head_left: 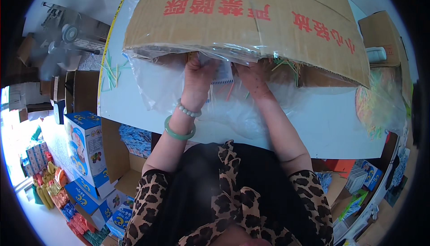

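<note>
Both our hands at mouth of cardboard box [192, 31]. White packet [224, 73] between left hand [197, 72] and right hand [253, 77], nearer left; long axis unclear. Fingertips hidden: we cannot tell whether either pinches it. Clear plastic bag [244, 116] below grip, coloured sticks [293, 67] just right. Beyond grip, red printing [217, 8] on box, upside down to us.

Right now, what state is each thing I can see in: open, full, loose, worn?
Large cardboard box: open toward the person.
Clear plastic: loose, wrinkled.
Left hand: at the box's opening, fingers partly hidden.
Right hand: likewise; its grip can't be told.
White piece: between the hands, partly covered.
Loose sticks: scattered on the table.
Clear bag at right: filled.
Lower-left carton: open.
Green bangle: worn.
</note>
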Tool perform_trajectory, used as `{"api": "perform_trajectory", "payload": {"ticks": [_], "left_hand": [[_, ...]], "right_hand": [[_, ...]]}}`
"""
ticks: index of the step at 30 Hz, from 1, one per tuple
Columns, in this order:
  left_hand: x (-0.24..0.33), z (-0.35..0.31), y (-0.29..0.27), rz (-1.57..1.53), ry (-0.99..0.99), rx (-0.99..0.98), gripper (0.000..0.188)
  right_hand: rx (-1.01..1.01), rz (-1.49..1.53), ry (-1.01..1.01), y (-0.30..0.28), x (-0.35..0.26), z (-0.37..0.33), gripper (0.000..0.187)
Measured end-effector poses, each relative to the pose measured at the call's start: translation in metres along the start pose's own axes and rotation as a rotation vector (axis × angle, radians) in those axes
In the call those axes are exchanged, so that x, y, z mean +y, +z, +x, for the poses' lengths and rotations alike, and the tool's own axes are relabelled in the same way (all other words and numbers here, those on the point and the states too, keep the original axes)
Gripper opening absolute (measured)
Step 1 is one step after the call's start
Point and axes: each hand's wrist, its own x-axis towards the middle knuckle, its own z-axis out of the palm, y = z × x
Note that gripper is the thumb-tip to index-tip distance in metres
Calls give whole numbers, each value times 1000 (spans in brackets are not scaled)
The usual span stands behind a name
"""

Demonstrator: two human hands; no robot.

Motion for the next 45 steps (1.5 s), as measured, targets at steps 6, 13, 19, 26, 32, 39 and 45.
{"api": "perform_trajectory", "payload": {"ticks": [6,13,19,26,32,39,45], "left_hand": [[0,-8,-6,-23,-84,-120,21],[-1,-9,-4,-56,-29,-59,21],[5,-9,-10,-224,-5,-7,5],[8,-11,-6,225,-66,9,9],[2,-11,-7,519,137,-102,19],[11,-15,-2,542,-92,-161,18],[17,-14,0,207,-256,-268,10]], "right_hand": [[-21,173,149,-3,-6,-3,18],[-66,-342,-185,2,2,-5,19],[-152,-572,-213,-12,-6,-4,22],[-10,-406,-22,-44,8,-8,27],[51,-192,68,-37,-38,1,22],[-69,-555,-213,-29,-61,5,17],[18,236,-113,-9,-57,1,17]]}}
